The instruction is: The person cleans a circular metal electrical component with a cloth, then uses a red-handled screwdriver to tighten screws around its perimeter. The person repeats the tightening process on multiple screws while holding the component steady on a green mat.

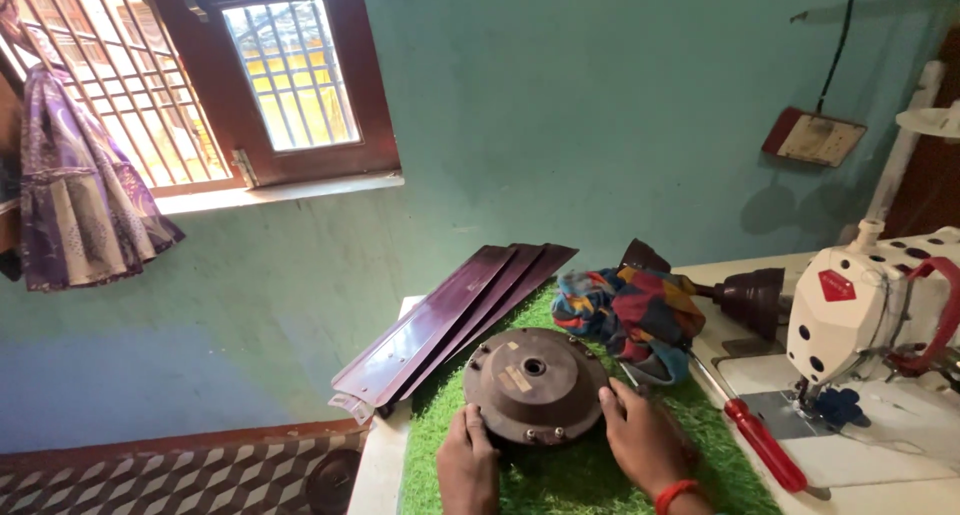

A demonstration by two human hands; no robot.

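Both wrists ran off the bottom edge. Sewing machine [880, 310] was cut by the right edge. Cloth [630, 315] hid the screwdriver [765, 443] tip; motor housing [535, 383] label was too small to tell.
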